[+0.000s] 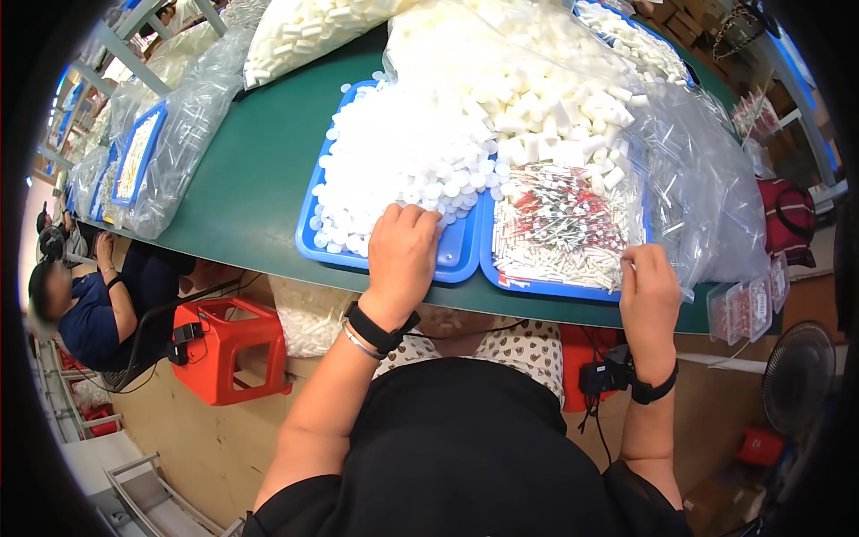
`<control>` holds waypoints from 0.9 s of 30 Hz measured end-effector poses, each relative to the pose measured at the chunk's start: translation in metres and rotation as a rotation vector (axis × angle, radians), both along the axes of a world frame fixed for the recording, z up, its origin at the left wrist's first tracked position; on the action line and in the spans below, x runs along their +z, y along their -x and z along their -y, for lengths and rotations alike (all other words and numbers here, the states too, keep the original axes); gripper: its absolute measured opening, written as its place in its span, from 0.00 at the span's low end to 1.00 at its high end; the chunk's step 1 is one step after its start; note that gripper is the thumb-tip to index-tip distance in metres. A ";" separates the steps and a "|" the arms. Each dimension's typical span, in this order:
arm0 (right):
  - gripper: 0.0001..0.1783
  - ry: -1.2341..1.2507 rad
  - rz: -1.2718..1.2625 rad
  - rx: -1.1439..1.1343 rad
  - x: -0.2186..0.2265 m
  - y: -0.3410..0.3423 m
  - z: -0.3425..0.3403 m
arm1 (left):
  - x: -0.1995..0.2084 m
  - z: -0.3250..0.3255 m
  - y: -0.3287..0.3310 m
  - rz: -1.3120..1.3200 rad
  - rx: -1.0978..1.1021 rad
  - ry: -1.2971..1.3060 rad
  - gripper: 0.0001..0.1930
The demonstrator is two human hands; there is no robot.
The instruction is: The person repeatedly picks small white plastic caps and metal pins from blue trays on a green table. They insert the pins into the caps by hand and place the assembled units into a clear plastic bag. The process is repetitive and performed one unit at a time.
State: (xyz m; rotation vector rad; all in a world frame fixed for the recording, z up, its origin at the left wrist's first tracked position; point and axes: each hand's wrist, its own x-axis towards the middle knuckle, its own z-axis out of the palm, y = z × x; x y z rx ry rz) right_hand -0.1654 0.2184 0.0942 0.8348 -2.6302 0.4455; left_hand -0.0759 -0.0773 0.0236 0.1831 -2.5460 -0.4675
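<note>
Presently on the green surface [259, 179]: two blue trays side by side at the near edge.

Left tray [461, 255]: heaped with small white round caps [403, 152], some spilled onto the surface at its far left.

Right tray [546, 286]: holds thin white sticks with red parts [559, 224], lying in a loose pile; a mound of white cylindrical plugs [555, 98] sits at its far side, spilling from a clear plastic bag [698, 179] that drapes over the right end.

Left hand [401, 255]: palm down on the near edge of the cap heap, fingers curled and close together into the caps; whether they pinch one cannot be told. Black band and thin bracelet at the wrist.

Right hand [649, 291]: at the near right corner of the right tray, fingers [631, 264] bent and pressed together on something small, hidden from view, touching the bag's edge. Black band at the wrist.

Far left: further bags of white parts [295, 36] and another blue tray [136, 157] inside plastic.

Near right, at the surface edge: small clear boxes with red contents [747, 309].

Below: red stool [228, 345], a fan [796, 376] at right, and another person [89, 309] seated at far left.
</note>
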 end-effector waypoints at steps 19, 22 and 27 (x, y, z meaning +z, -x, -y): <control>0.08 1.199 1.136 0.280 -0.024 -0.058 0.081 | 0.002 -0.045 -0.033 0.173 -0.410 -2.430 0.14; 0.08 1.159 1.107 0.262 -0.030 -0.059 0.083 | 0.007 -0.057 -0.038 0.224 -0.439 -2.489 0.16; 0.09 1.190 1.085 0.195 -0.038 -0.058 0.081 | 0.008 -0.061 -0.041 0.234 -0.434 -2.495 0.17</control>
